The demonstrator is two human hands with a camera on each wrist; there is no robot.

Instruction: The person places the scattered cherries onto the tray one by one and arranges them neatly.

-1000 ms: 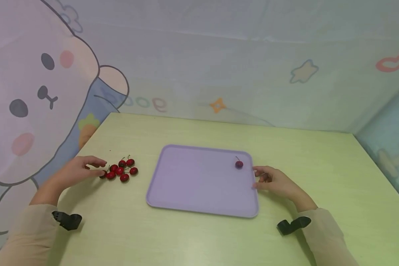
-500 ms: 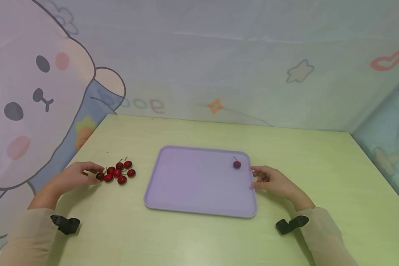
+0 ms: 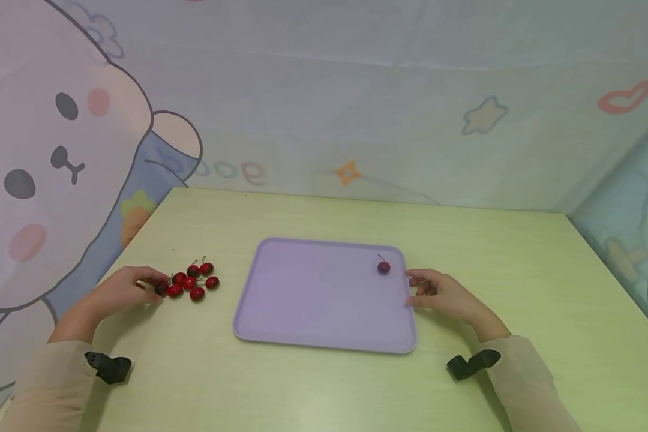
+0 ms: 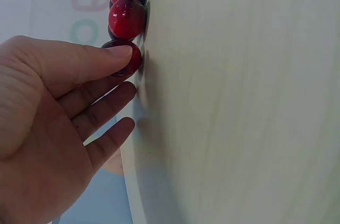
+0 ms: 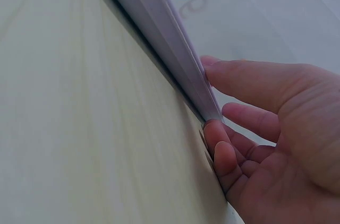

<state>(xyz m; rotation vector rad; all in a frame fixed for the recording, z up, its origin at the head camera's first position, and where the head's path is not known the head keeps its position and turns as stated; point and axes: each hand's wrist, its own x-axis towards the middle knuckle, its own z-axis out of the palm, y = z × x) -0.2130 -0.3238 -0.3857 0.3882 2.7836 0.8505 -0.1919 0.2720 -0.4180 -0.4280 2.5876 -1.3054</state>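
At the left of the table a dark red cherry (image 4: pixel 123 63) is pinched by my left hand (image 3: pixel 121 292). In the left wrist view the thumb lies across it, and the index fingertip is hidden. The other fingers are spread loosely. Against it sits a small cluster of red cherries (image 3: pixel 189 283) with stems. My right hand (image 3: pixel 445 295) touches the right edge of the lilac tray (image 3: pixel 318 294), thumb and index fingertip at separate spots along the rim. The right wrist view has the thumb at the tray's side, lower fingers bent near the table. A single cherry (image 3: pixel 383 267) lies on the tray.
A pale yellow-green table (image 3: pixel 281 384) carries everything. Behind it hangs a printed cloth (image 3: pixel 389 108) with a bear figure at the left. A black wrist camera sits on each sleeve.
My left hand has closed its thumb and finger on the leftmost cherry. The right hand stays at the tray edge. The whole head view has shifted slightly.
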